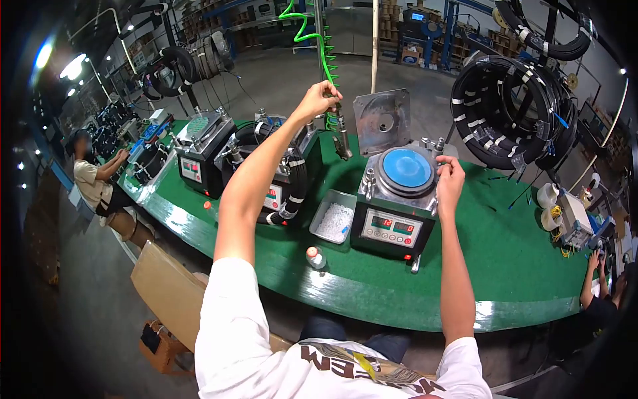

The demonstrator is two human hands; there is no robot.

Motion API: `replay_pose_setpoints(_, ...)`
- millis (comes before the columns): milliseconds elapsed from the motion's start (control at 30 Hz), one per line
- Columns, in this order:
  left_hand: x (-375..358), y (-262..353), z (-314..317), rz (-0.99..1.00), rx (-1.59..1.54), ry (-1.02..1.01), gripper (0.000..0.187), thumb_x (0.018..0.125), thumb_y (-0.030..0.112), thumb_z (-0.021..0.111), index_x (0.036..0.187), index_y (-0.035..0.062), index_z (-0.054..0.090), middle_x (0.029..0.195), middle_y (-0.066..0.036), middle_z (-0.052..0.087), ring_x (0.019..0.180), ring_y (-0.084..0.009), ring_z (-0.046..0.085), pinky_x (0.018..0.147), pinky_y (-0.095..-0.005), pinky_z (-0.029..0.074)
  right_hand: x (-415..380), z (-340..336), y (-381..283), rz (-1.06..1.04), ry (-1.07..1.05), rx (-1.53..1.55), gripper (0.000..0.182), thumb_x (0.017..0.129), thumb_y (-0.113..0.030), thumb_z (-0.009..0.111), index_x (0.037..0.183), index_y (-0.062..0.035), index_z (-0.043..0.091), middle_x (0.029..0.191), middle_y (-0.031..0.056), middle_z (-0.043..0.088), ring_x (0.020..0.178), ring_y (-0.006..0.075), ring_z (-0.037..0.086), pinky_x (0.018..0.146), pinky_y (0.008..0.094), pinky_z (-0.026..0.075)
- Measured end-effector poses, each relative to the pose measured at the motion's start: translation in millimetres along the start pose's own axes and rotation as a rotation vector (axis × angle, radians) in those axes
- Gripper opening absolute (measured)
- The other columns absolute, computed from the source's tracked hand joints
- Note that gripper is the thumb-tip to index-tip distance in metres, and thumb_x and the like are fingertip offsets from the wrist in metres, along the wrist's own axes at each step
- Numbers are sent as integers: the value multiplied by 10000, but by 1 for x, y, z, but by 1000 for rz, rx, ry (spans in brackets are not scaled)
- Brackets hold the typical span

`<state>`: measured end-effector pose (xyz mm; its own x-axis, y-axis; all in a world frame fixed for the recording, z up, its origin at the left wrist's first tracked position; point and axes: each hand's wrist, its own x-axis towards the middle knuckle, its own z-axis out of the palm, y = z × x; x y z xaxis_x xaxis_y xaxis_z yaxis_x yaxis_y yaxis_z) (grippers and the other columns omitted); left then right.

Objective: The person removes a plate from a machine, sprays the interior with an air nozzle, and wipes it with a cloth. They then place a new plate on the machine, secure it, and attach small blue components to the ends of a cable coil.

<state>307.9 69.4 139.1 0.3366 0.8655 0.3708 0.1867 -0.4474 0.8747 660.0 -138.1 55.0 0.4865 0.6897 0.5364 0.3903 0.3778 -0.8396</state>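
My left hand [319,101] is raised, fingers closed around the upper end of a metal air blow gun [343,136], which hangs nozzle-down beside a green coiled hose [325,50]. My right hand [450,177] has its fingers curled at the right corner of a polishing machine [390,233], at a clamp lever [435,205] that it partly covers. A round blue pad [406,167] lies face up on the machine. Behind it the square metal cover plate [383,122] stands tilted up. Red digits glow on the front panel.
Left of the machine are a tray of small white pieces [333,221] and a small bottle with a reddish cap [316,257]. More machines [199,156] line the green bench [505,266]. Black cable coils [505,110] hang right. Another person [100,176] sits far left; another's hands show right.
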Motion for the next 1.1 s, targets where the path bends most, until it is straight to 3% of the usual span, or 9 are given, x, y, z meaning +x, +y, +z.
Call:
replay_pose_setpoints(167,-40,77,-13,45,-58,-55,180,933,2,682,974,74,522,1104,-102,709,1012,-187,702,797,-346,655,1,-3,-10,-51,-165,-107,223,959,-8,468,1033,0,678,708,90,609,640,138,570,607,349,443)
replay_pose_setpoints(267,-53,117,-12,87,-111,-102,169,935,54,722,967,75,557,1084,-101,722,994,-173,714,783,-331,656,16,-5,-11,-571,-264,-338,202,983,-68,534,1110,-9,680,850,115,685,738,140,642,664,338,501)
replay_pose_setpoints(467,-66,169,40,118,-263,-204,175,926,75,746,941,68,572,1048,-71,714,961,-172,723,776,-333,659,29,2,-99,307,-966,322,645,994,-450,652,1490,-69,494,1216,156,667,971,224,702,854,356,567)
replay_pose_setpoints(600,-63,176,99,183,-327,-121,183,916,63,755,926,61,573,1027,-76,705,935,-152,703,775,-336,658,28,11,-143,254,-1139,247,687,941,-378,719,1491,-52,466,1148,141,681,991,198,692,847,322,576)
replay_pose_setpoints(667,-65,179,115,206,-347,-78,148,938,63,727,956,47,581,1035,-78,697,953,-158,695,821,-332,647,37,16,-127,286,-1059,364,460,911,-117,656,1354,-20,574,1034,107,685,866,173,692,756,334,592)
replay_pose_setpoints(800,-71,159,128,246,-389,57,116,970,64,673,1053,17,606,1178,-121,649,1070,-194,668,896,-355,612,43,15,-104,97,-920,185,344,949,-105,640,1285,-31,622,930,55,658,778,141,688,681,274,558)
replay_pose_setpoints(867,-72,117,131,399,-95,390,167,913,31,670,1073,15,627,1175,-132,605,1033,-230,670,846,-345,586,39,15,-104,54,-809,97,279,957,-84,620,1231,-33,641,844,17,621,721,110,663,633,253,539)
replay_pose_setpoints(933,-90,92,138,273,59,632,216,869,14,661,1082,48,644,1184,-132,568,1087,-252,609,918,-368,530,38,18,-103,53,-684,5,227,965,-78,606,1185,-42,647,763,-19,575,666,86,632,599,243,520)
replay_pose_setpoints(1100,-89,4,154,-28,32,430,458,838,102,679,1288,42,619,1384,-171,584,1347,-323,513,1140,-400,391,48,45,-90,-195,-440,-59,176,965,-90,614,1127,-31,648,725,-2,596,627,73,572,585,282,510)
